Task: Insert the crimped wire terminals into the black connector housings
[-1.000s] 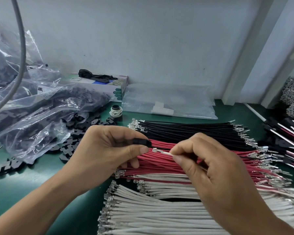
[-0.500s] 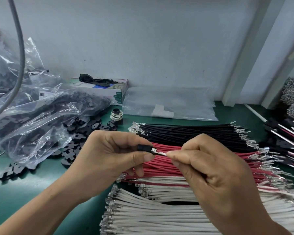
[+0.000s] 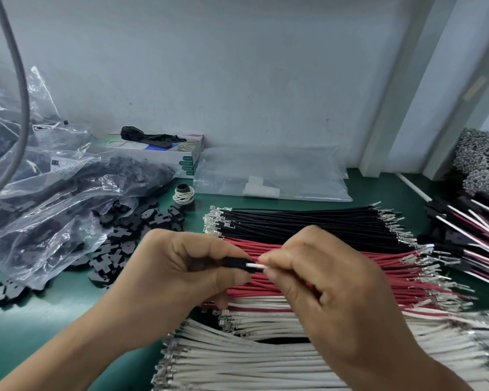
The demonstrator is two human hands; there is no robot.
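hands meet above the wire piles on a green counter (image 3: pixel 40 320). the left hand (image 3: pixel 178 280) pinches a small black connector housing (image 3: pixel 235 261) between thumb and curled fingers. the right hand (image 3: pixel 331 292) pinches a white wire (image 3: pixel 256 266) just beside it. a second ago a bare metal terminal showed in a gap between the two hands; half a second ago its tip met the housing's mouth. now no metal shows, only white insulation running straight into the housing, and the hands nearly touch. this suggests the terminal is seated, or close to it, though a click cannot be judged. under the hands lie red wires (image 3: pixel 308 249), beyond them black wires (image 3: pixel 294 221), nearer the body white wires (image 3: pixel 251 362). loose housings (image 3: pixel 119 235) spill left of the left hand.
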